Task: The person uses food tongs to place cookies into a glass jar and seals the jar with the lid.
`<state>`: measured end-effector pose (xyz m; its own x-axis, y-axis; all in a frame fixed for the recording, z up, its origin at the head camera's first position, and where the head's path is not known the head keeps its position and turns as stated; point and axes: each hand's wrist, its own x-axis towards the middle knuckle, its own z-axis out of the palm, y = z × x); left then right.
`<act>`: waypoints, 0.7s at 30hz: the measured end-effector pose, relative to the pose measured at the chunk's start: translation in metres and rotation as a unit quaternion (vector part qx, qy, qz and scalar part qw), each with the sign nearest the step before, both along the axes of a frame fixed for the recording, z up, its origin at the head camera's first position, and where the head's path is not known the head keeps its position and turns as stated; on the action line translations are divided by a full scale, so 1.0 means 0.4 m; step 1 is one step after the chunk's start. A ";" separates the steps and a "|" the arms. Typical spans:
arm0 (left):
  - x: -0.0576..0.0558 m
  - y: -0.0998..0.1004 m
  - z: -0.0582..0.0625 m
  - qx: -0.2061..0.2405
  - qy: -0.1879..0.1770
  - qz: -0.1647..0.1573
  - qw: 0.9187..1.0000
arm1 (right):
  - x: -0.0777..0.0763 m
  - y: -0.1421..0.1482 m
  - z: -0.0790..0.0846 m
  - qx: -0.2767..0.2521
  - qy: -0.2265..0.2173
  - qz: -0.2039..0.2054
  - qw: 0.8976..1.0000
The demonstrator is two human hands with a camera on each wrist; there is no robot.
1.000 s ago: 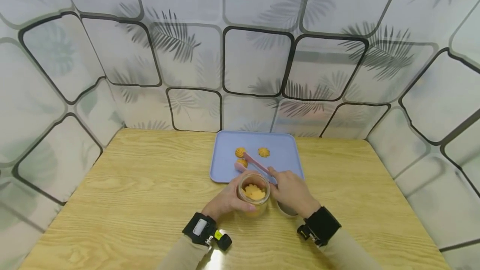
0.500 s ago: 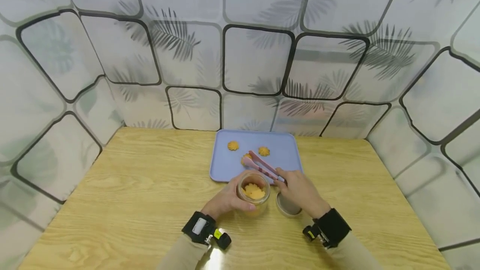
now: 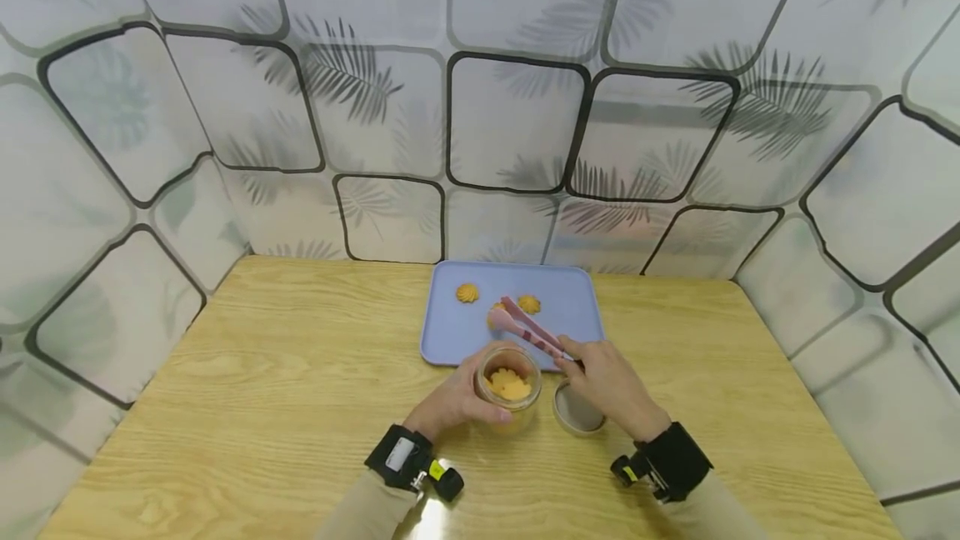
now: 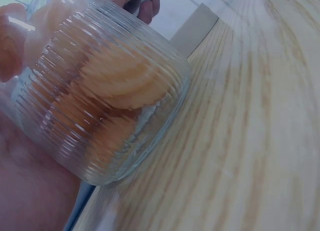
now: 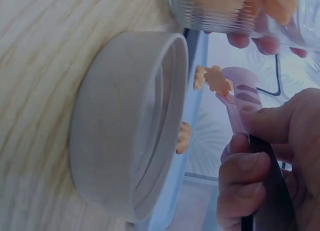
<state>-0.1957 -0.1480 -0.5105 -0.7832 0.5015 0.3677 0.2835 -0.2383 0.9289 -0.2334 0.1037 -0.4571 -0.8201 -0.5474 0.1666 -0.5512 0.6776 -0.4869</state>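
In the head view my left hand (image 3: 463,397) grips a ribbed glass jar (image 3: 516,422), its open mouth tilted up. Butter cookies (image 4: 125,76) show through its wall in the left wrist view. My right hand (image 3: 611,386) holds pink-tipped tongs (image 3: 534,335) by their dark handles, right of the jar and over the blue tray (image 3: 446,344). One cookie (image 5: 217,81) sits between the tong tips, partly hidden by them from the head. Two other cookies lie on the tray, a left cookie (image 3: 467,292) and a right cookie (image 3: 529,304).
A round pale lid (image 3: 577,408) lies on the wooden table (image 3: 300,382) right of the jar, beneath my right hand. Patterned curtain (image 3: 517,123) walls stand behind the table and at both sides.
The tongs have moved right over the tray, and one cookie has shifted right with their tips. The left cookie now sits farther back and left. My left hand and the jar have stayed put.
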 end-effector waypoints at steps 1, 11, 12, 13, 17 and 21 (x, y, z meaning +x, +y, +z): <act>0.000 0.000 0.000 0.001 -0.001 -0.001 1.000 | 0.002 0.002 0.003 -0.004 -0.003 -0.001 1.000; 0.000 -0.001 -0.002 0.004 -0.006 -0.003 1.000 | 0.036 0.042 0.055 -0.065 0.005 0.001 0.998; 0.001 -0.002 -0.002 0.003 -0.006 -0.003 1.000 | 0.040 0.046 0.059 -0.070 0.012 0.005 0.997; 0.000 -0.003 -0.002 0.001 -0.008 -0.002 1.000 | 0.044 0.049 0.063 -0.075 0.018 0.010 0.997; 0.001 -0.006 0.002 0.002 -0.011 -0.001 1.000 | 0.064 0.063 0.080 -0.089 0.028 0.022 0.995; -0.001 -0.002 0.006 -0.002 -0.008 0.001 1.000 | 0.093 0.080 0.101 -0.101 0.029 0.021 0.994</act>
<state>-0.1959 -0.1486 -0.5082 -0.7904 0.5010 0.3524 0.2685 -0.2337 0.9345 -0.1963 0.1358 -0.4168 -0.7828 -0.5316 0.3235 -0.6084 0.5446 -0.5772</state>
